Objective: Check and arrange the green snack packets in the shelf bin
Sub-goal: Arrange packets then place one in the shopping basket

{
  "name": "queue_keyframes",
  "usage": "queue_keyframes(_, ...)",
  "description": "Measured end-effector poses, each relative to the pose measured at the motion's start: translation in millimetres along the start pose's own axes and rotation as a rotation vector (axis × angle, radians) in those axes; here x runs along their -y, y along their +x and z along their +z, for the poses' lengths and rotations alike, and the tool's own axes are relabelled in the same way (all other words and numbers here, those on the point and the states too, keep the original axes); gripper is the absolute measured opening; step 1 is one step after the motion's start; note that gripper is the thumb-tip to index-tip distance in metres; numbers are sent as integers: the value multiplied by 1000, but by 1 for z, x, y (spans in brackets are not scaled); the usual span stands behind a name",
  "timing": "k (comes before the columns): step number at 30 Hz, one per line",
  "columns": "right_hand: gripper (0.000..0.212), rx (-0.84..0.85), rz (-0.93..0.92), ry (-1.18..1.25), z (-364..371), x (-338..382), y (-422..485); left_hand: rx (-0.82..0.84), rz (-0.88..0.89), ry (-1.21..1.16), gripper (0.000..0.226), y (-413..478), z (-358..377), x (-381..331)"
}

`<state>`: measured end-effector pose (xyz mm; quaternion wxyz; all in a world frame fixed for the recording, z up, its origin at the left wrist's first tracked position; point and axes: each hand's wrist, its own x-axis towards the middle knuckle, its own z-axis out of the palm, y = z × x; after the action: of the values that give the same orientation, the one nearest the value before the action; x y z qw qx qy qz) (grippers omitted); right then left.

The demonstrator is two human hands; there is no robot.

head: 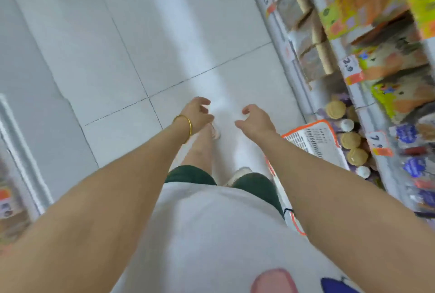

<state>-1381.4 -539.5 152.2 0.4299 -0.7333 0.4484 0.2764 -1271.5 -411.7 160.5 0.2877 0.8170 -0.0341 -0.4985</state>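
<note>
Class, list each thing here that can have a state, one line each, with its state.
Left hand: fingers loosely curled, holding nothing.
Right hand: fingers loosely curled, holding nothing.
Gold bangle: worn on the left wrist.
Basket: beside the shelves, partly hidden by the right arm.
Shelves: stocked with packets and jars.

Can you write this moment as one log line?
left hand: empty, loosely curled | right hand: empty, loosely curled | white orange-rimmed plastic basket: beside white shelf
</note>
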Motion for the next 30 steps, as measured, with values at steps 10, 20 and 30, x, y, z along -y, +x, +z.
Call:
queue_keyframes(10, 31, 81, -352, -515, 2, 324, 87, -214, -135, -340, 44, 54, -246, 2)
queue_keyframes(20, 27, 240, -518, -710, 61, 599, 189, -445, -281, -601, 42, 125, -477, 26)
queue_keyframes(30, 18, 322, -639, -794, 113, 844, 261, -610, -291, -752, 43, 195, -710, 17)
